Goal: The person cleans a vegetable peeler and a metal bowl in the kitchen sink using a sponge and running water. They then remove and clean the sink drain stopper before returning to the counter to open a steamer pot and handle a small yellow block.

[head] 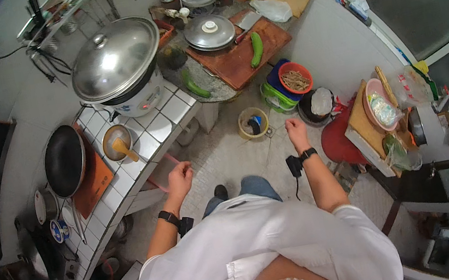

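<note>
My left hand (180, 177) hangs in the air beside the edge of the white tiled counter (170, 112), fingers curled with nothing seen in them. Over the floor on the other side, my right hand (297, 133) is loosely closed and also appears to hold nothing. Ahead, a green gourd (256, 49) lies on a wooden cutting board (230, 65) near a cleaver (248, 21). A second green gourd (195, 84) rests on the stone worktop (223, 90) left of the board. A lidded metal pan (210, 32) sits on the board's far left corner.
A large electric cooker (116, 64) with a domed lid stands on the tiled counter, near a wok (65, 161) and a bowl (108, 139) holding a wooden spatula. On the floor are a bucket (253, 122), stacked tubs (277, 97) and a red bin (340, 138) beside a board-topped stand (360, 124).
</note>
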Demonstrator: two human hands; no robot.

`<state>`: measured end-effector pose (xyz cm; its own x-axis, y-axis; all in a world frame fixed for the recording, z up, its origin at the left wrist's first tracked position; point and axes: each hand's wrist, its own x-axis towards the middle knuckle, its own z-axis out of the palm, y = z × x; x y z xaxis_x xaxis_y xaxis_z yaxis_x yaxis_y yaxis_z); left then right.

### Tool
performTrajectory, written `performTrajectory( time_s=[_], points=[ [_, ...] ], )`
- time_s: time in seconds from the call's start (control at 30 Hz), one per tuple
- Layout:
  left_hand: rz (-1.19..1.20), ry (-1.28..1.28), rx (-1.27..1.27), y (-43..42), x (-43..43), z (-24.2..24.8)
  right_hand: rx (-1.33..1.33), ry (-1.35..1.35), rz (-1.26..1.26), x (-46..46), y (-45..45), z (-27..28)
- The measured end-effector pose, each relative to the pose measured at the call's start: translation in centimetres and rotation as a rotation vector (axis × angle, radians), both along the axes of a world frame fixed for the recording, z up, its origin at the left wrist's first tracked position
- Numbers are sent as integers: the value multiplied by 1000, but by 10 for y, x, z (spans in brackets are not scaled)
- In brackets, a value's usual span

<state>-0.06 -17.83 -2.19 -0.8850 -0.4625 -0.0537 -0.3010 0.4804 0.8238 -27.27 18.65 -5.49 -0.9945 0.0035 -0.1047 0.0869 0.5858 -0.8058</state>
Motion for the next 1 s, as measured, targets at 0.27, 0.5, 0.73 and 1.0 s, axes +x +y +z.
performTrajectory(
  time_s=[0.27,0.5,0.73,1.0],
  points=[
    [244,-97,98,15,-19,-20,224,-86,354,-88,-26,-27],
    [472,-136,155,61,-57,-21,519,-176,585,-164,-31,-45],
    [527,-155,108,87,-104,-17,648,-49,690,-210,-28,-72],
    [504,-223,62,78,-125,1,670,-56,737,-213,-44,-83]
  ],
)
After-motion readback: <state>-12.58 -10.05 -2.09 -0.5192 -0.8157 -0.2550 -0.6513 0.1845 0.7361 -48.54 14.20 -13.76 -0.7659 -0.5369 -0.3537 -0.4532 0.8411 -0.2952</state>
